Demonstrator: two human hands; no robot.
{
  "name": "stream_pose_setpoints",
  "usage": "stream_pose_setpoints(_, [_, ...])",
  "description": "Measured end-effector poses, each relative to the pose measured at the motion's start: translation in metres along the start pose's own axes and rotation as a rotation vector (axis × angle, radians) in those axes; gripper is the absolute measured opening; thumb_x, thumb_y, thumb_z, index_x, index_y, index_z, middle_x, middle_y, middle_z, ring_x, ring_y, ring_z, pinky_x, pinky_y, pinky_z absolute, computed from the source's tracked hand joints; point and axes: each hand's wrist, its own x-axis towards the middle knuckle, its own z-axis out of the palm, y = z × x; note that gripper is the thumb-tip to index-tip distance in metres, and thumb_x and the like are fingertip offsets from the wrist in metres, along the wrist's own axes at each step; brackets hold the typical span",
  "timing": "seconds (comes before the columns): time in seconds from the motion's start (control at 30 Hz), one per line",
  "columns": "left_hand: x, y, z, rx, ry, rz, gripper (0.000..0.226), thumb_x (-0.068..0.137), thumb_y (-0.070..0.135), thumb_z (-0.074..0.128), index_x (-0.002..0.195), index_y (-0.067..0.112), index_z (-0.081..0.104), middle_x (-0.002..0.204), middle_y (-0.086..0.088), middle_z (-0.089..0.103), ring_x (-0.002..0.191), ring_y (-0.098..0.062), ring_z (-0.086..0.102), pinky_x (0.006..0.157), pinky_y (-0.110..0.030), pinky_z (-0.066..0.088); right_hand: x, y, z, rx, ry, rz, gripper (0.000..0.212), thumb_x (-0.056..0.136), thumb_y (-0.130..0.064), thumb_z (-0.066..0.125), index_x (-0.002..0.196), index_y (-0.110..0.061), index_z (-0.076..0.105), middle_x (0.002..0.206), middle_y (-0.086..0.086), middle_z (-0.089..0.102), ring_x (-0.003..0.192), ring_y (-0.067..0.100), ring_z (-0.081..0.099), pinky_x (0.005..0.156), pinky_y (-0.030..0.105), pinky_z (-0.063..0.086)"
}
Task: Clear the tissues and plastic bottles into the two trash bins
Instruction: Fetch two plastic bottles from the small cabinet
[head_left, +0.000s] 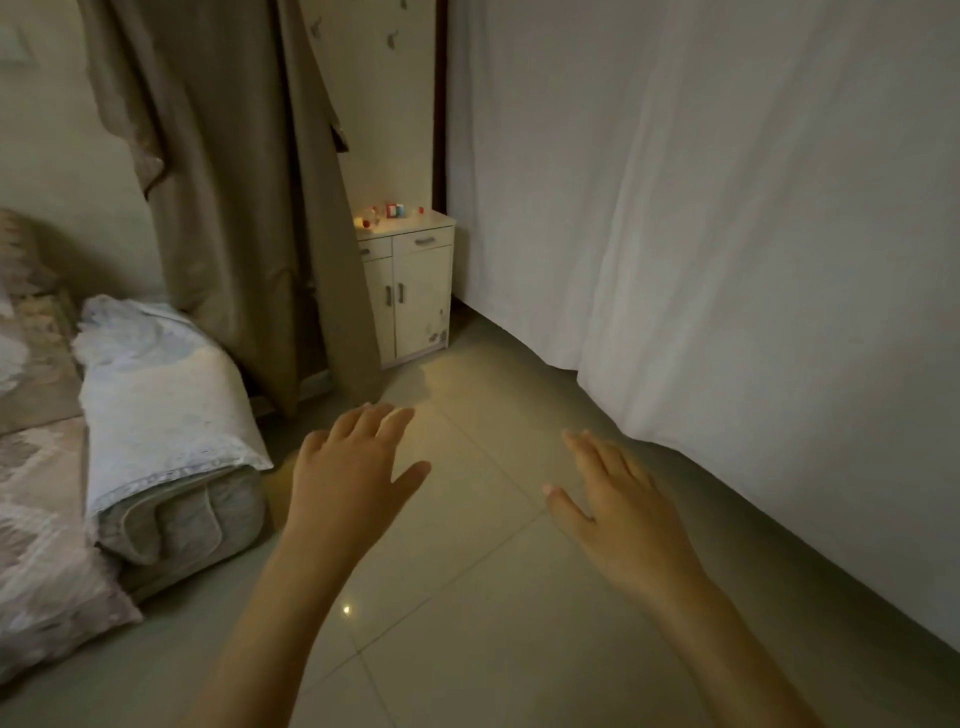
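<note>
- You are holding your left hand out ahead of you, palm down, fingers straight and lightly spread, gripping nothing.
- You are keeping your right hand in the same way beside it, well apart from the left, flat and released, with nothing between the fingers.
- Both hands are hovering over bare floor tiles; judging by the pose, you are readying them or walking toward the work rather than reaching for anything here.
- No tissues, plastic bottles or trash bins are showing anywhere in this view, so you are probably needing to turn or move on to find them.
- A glossy tiled floor is lying under your arms, catching one small point of light near your left forearm.
- On your left, a bed is standing with a pale lace-edged cover over its corner and patterned bedding nearer you.
- A brown curtain is hanging behind the bed, reaching down to the floor.
- Beyond it, a small cream cabinet is sitting against the far wall, carrying a few small red and white items too small to identify.
- On your right, a white sheet is hanging like a wall, its hem reaching almost to the tiles.
</note>
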Motion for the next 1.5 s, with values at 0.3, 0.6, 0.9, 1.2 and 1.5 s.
stream_pose_setpoints(0.3, [0.191, 0.035, 0.048, 0.013, -0.013, 0.043, 0.066, 0.091, 0.059, 0.041, 0.148, 0.033, 0.021, 0.156, 0.008, 0.025, 0.143, -0.015, 0.023, 0.113, -0.04, 0.025, 0.177, 0.079, 0.004, 0.091, -0.004, 0.046, 0.06, 0.097, -0.049, 0.033, 0.151, -0.031, 0.012, 0.158, -0.008, 0.014, 0.144, 0.012, 0.014, 0.115, 0.032, 0.018])
stream_pose_setpoints(0.6, [0.381, 0.057, 0.11, 0.031, -0.045, -0.084, 0.066, 0.091, 0.06, 0.039, 0.149, 0.035, 0.018, 0.157, 0.01, 0.021, 0.144, -0.012, 0.019, 0.114, -0.039, 0.023, 0.391, 0.154, 0.018, 0.084, -0.067, -0.043, 0.06, 0.097, -0.049, 0.033, 0.15, -0.031, 0.013, 0.158, -0.008, 0.016, 0.143, 0.011, 0.018, 0.112, 0.029, 0.021])
stream_pose_setpoints(0.9, [0.506, 0.039, 0.148, 0.002, -0.048, -0.285, 0.067, 0.09, 0.064, 0.034, 0.149, 0.038, 0.015, 0.158, 0.014, 0.016, 0.145, -0.01, 0.014, 0.116, -0.038, 0.022, 0.572, 0.177, 0.031, 0.16, -0.169, -0.131, 0.061, 0.097, -0.05, 0.034, 0.15, -0.033, 0.011, 0.158, -0.009, 0.016, 0.144, 0.012, 0.017, 0.113, 0.032, 0.023])
stream_pose_setpoints(1.2, [0.681, -0.029, 0.194, -0.047, -0.034, -0.325, 0.066, 0.09, 0.063, 0.037, 0.148, 0.039, 0.017, 0.157, 0.014, 0.02, 0.145, -0.01, 0.016, 0.115, -0.037, 0.022, 0.763, 0.163, 0.059, 0.136, -0.197, -0.148, 0.063, 0.095, -0.054, 0.031, 0.15, -0.034, 0.009, 0.159, -0.011, 0.012, 0.145, 0.011, 0.013, 0.115, 0.031, 0.019])
stream_pose_setpoints(1.5, [0.849, -0.091, 0.216, -0.064, -0.045, -0.282, 0.063, 0.09, 0.062, 0.038, 0.147, 0.04, 0.021, 0.155, 0.015, 0.023, 0.143, -0.01, 0.02, 0.112, -0.034, 0.024, 0.939, 0.145, 0.065, 0.162, -0.187, -0.113, 0.063, 0.095, -0.056, 0.032, 0.15, -0.037, 0.008, 0.159, -0.013, 0.009, 0.146, 0.011, 0.01, 0.116, 0.033, 0.017])
